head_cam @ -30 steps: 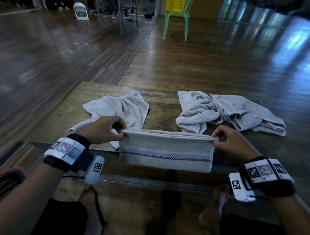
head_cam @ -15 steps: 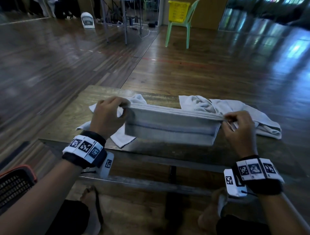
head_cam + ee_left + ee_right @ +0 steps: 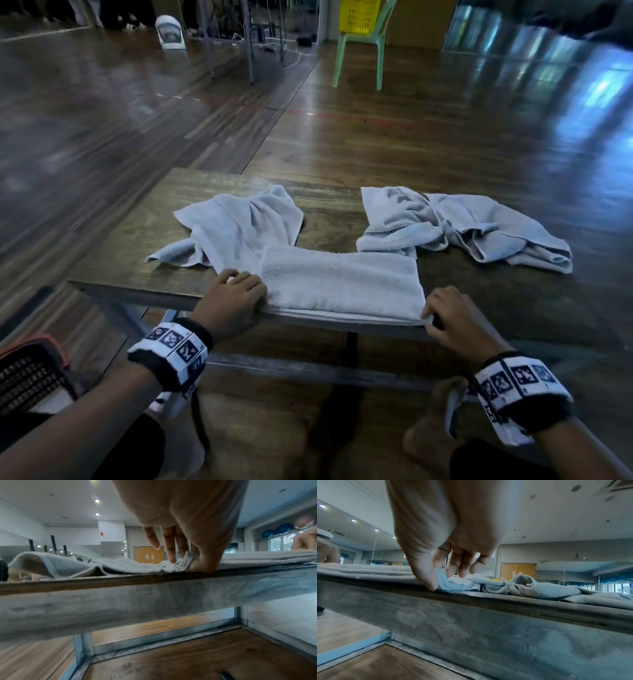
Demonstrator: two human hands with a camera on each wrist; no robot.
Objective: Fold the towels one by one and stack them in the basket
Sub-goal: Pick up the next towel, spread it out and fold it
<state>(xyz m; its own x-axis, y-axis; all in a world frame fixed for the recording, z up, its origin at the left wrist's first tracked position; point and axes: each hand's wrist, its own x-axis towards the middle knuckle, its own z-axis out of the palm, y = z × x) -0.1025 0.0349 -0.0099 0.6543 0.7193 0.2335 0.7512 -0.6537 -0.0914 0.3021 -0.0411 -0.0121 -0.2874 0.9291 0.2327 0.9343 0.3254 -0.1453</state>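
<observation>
- Wooden surface (image 3: 130, 260) carries my half-folded towel (image 3: 342, 284) at its 6 o'clock edge.
- My left hand (image 3: 229, 301) and right hand (image 3: 452, 318) each pinch an end of the towel.
- Next, I judge: fold end over end, then carry it to the basket (image 3: 27, 373) at 8 o'clock.

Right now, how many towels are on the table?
3: a folded towel at the near edge, held by both hands; a crumpled towel behind it on the left; a bunched towel far right, possibly more than one.

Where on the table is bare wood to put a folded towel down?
Bare table lies left of the left crumpled towel, and between it and the right crumpled towels. The near edge is crowded: folded towel, both hands.
</observation>
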